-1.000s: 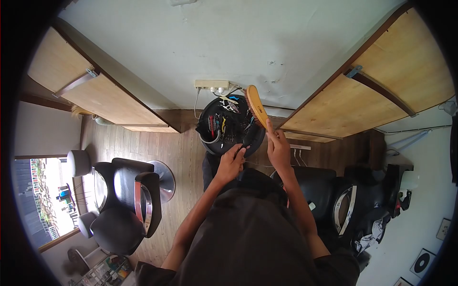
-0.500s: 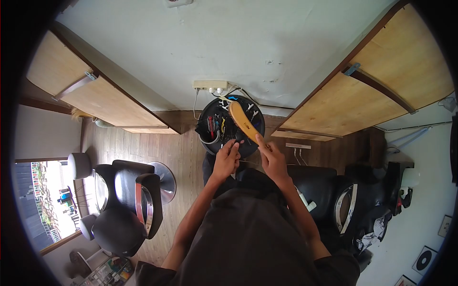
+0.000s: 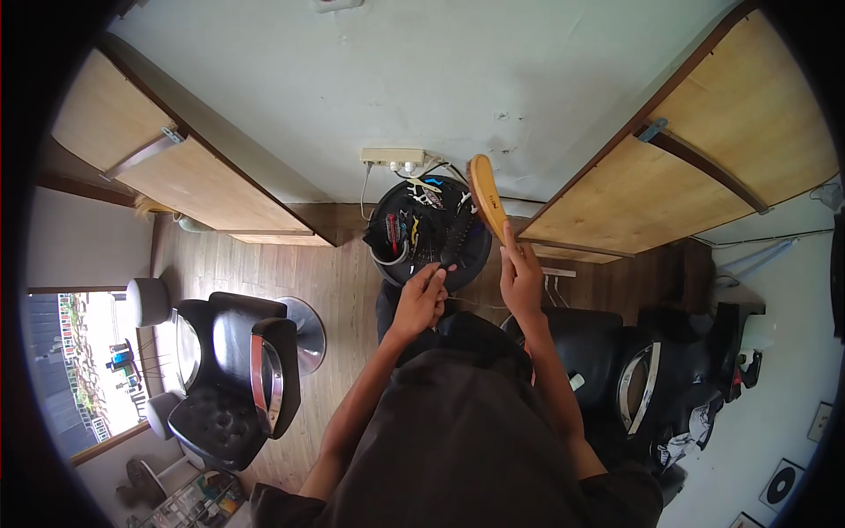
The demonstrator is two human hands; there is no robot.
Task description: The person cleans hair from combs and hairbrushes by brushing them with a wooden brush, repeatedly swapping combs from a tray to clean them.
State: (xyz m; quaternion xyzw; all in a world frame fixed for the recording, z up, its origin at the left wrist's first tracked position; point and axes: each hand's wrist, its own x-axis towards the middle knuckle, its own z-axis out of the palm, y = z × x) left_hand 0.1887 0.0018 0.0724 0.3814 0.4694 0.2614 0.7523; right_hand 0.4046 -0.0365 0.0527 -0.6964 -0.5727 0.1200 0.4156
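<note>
My right hand (image 3: 522,275) is closed on the end of a curved wooden brush (image 3: 488,198), which points up and away with its dark bristles facing left. Nearer the middle, my left hand (image 3: 422,299) is wrapped round the handle of a black brush (image 3: 457,238), whose dark head lies over a round black tray (image 3: 477,271). On that tray are several hair clips (image 3: 426,195), a yellow clip (image 3: 415,231) and a grey-rimmed cup (image 3: 390,258) with a red-handled item (image 3: 391,227) beside it.
A white power strip (image 3: 393,157) with plugs and cables is on the wall behind the tray. Wooden panels (image 3: 220,189) flank it on both sides. Black salon chairs (image 3: 233,339) stand left and right, and a glass shelf (image 3: 198,506) with bottles is at the lower left.
The wooden brush has swung from over the tray up and to the right with my right hand, uncovering the black brush. My left hand has barely moved.
</note>
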